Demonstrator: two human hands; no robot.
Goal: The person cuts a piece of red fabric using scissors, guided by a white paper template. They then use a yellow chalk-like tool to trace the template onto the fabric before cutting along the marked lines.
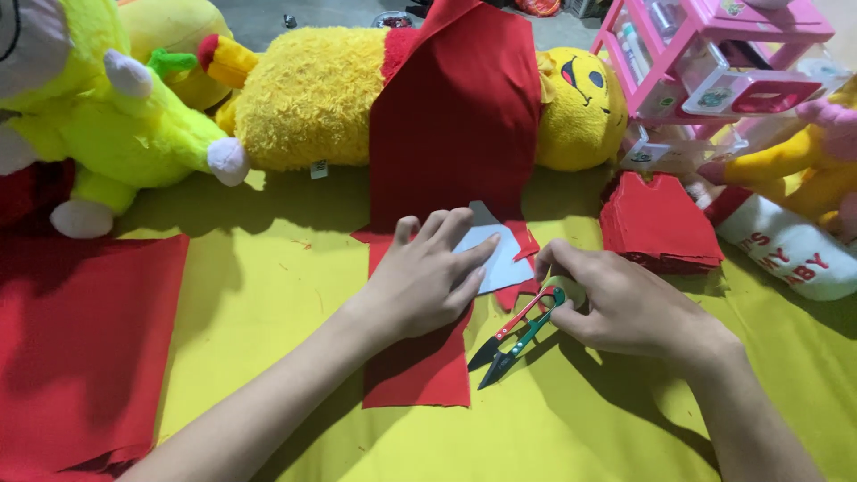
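Your right hand fingers pinch the light snips by their springy handle. Your left hand, fingers spread flat, pins the stiff paper pattern onto limp red felt, which drapes back over the yellow plush toy.

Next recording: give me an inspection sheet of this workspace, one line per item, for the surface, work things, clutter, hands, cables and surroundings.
Surface: yellow cloth covers the table.
Work things: long red fabric strip runs down the middle; pale paper template lies on it; thread snips with red and green handles.
Clutter: red fabric sheet at the left; stack of cut red pieces at the right.
Hands: left hand presses flat on the template; right hand holds the snips by the handle end.
Cables: nothing seen.
Surroundings: yellow plush toy lying behind the strip, green plush toy at the left, pink rack at the right.
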